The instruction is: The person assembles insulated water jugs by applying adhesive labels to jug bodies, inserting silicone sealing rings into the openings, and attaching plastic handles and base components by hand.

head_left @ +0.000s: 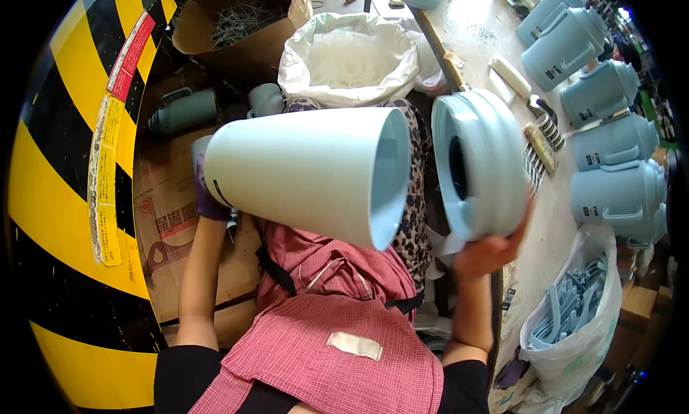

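Across my lap lies a pale blue jug body [301, 173], a tapered hollow shell held sideways with its wide open end facing right. My left hand [209, 191], in a purple glove, is closed round the narrow end; part of its fingers are hidden behind the shell. My right hand [495, 255], bare and slightly blurred, grips a pale blue ringed jug collar [495, 163] from below. The collar's hollow side faces the body's open end, with a gap between them. Something dark shows inside the collar.
A yellow-and-black striped panel [57, 220] stands at the left. Ahead are a white lined bag [294, 73] and a carton [298, 23] of thin metal pieces. The right-hand table [531, 263] bears a brush [538, 145], several blue jugs [617, 199] and a bag of handles [567, 306].
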A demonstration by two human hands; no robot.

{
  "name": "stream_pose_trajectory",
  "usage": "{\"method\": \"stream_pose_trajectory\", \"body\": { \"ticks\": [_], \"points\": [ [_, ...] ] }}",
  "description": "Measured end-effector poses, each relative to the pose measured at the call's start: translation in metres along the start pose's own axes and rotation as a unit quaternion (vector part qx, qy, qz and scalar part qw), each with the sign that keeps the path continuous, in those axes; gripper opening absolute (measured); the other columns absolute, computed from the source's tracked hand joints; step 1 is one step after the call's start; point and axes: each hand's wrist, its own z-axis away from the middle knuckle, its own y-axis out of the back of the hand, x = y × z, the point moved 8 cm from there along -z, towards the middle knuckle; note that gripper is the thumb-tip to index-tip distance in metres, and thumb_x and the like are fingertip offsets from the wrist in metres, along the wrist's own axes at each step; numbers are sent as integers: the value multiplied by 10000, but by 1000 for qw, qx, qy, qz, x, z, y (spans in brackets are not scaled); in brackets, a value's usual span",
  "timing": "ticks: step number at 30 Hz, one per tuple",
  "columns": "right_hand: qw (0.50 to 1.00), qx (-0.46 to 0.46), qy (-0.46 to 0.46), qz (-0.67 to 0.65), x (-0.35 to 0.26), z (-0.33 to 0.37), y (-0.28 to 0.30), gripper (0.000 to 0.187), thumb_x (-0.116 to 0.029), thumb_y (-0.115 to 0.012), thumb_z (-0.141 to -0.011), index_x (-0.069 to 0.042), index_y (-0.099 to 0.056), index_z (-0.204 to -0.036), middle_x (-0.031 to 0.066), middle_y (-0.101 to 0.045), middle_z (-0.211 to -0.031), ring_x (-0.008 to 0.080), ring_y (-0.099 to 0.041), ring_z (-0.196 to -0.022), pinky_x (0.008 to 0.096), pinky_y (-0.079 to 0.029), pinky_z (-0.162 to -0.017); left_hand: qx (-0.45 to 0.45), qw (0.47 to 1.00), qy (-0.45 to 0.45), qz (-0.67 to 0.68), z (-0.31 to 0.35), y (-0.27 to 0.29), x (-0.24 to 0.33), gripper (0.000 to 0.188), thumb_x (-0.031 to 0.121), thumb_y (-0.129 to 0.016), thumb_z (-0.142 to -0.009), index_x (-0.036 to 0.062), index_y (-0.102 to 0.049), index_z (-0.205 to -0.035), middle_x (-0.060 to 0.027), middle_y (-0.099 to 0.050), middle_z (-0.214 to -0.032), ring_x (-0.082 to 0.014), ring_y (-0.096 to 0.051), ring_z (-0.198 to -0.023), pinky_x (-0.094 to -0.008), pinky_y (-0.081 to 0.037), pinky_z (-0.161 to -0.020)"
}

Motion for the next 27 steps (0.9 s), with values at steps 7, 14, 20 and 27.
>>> {"method": "stream_pose_trajectory", "body": {
  "ticks": [7,14,20,27],
  "points": [
    [957,-116,253,82,-56,5,-43,640,-592,-356,-1066,-51,-507,-1373,174,-590,-1137,303,-569,-979,471,-557,-779,40,974,137,177,-5,0,42,349,186,-675,-913,59,-657,-1237,-107,-679,-1204,-322,-606,-1085,-426,-493,-928],
    [980,-71,183,36,-39,29,-23,420,-589,-439,-1046,-282,-596,-1287,151,-578,-1209,270,-539,-1048,475,-551,-875,43,999,20,-13,-44,25,89,322,202,-637,-939,48,-659,-1220,-132,-681,-1182,-349,-602,-1082,-453,-481,-961],
    [971,-60,229,23,-56,28,-12,396,-556,-419,-1064,-366,-492,-1405,143,-558,-1215,254,-524,-1054,456,-559,-874,15,999,22,-29,-12,-5,78,331,200,-618,-953,18,-647,-1227,-137,-667,-1226,-342,-595,-1153,-462,-451,-1057],
    [973,42,-227,-14,47,33,-29,391,-272,-446,-1103,30,-663,-984,121,-635,-868,204,-557,-761,344,-466,-683,196,975,56,94,-76,123,148,425,362,-649,-885,108,-620,-1224,-128,-616,-1178,-313,-612,-1113,-461,-506,-1015]
  ]
}}
